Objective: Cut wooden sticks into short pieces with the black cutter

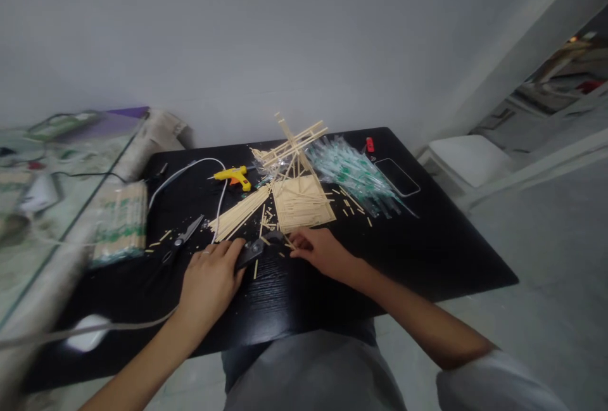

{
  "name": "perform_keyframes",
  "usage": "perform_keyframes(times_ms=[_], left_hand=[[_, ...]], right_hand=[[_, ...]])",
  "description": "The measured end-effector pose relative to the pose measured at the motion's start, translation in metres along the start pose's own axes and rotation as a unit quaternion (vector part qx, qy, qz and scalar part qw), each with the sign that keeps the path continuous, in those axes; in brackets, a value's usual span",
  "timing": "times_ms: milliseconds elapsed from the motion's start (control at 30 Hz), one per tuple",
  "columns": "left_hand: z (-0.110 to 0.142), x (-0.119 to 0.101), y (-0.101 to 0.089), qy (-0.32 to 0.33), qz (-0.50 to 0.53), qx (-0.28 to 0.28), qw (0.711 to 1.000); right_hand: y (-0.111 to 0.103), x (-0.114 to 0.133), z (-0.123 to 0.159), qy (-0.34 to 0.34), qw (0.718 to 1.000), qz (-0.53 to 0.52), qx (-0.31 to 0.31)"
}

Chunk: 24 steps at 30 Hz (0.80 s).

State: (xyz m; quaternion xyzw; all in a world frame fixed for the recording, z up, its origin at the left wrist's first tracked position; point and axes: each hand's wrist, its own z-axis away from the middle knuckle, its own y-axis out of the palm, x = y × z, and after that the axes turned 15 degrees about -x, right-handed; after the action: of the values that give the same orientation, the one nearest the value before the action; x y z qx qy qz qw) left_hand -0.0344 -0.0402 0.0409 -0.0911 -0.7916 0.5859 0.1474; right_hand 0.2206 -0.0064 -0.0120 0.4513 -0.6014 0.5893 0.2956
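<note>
Toward the near side of the black wooden bench [308,309], both hands work close together over scattered offcuts. The left hand [211,281] is closed around the handles of a dark plier-like cutter [250,254], whose head points right, toward the other hand. The right hand [323,249] has thumb and fingertips drawn together in a pinch on a short, thin, pale wooden stick [288,242], just in front of the square panel of pale wooden sticks [284,201]. Blur around the cutter's head leaves it uncertain whether the blades touch the stick.

For a tidy cut, I would set the blades square across the wood, hold the stick firmly close to the cutting point, and leave the fingertips clear of the jaws. One steady squeeze should splinter the thin wood less than several nibbles, and angling the loose end down toward the bench should stop it flying off.

Room matters too: behind the panel stands a tall open framework of pale sticks [297,145], which looks easy to knock, so elbows and wrists are best held low. To the left, a fan of long pale sticks [242,213] lies near a yellow glue gun [232,175], while black-handled scissors [187,232] rest beyond the left hand.
</note>
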Motion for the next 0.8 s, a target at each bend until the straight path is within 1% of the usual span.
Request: perform_keyframes(times_ms=[100,200,267,367,500,600,667,800], left_hand=[[-0.014,0.002,0.005,-0.028,0.029,-0.014,0.999],[-0.027,-0.003,0.013,-0.051,0.081,-0.017,0.995],[-0.037,-0.007,0.016,-0.064,0.119,-0.027,0.99],[-0.05,-0.009,0.016,-0.075,0.188,-0.031,0.979],[-0.063,-0.005,0.012,-0.062,0.258,0.003,0.964],[-0.068,-0.002,0.014,-0.054,0.286,0.009,0.957],[-0.068,0.0,0.018,-0.056,0.302,-0.002,0.952],[-0.065,0.005,0.03,-0.072,0.356,-0.048,0.931]], right_hand=[[-0.02,-0.004,-0.006,-0.013,0.997,0.068,-0.019],[-0.033,-0.008,-0.009,-0.017,0.993,0.12,-0.017],[-0.035,-0.011,-0.009,-0.024,0.989,0.144,-0.005],[-0.033,-0.012,-0.008,-0.045,0.984,0.172,0.009],[-0.03,-0.011,-0.007,-0.069,0.977,0.201,0.014],[-0.032,-0.011,-0.008,-0.088,0.976,0.198,0.017],[-0.034,-0.01,-0.01,-0.111,0.977,0.18,-0.001],[-0.041,-0.011,-0.023,-0.172,0.967,0.168,-0.081]])
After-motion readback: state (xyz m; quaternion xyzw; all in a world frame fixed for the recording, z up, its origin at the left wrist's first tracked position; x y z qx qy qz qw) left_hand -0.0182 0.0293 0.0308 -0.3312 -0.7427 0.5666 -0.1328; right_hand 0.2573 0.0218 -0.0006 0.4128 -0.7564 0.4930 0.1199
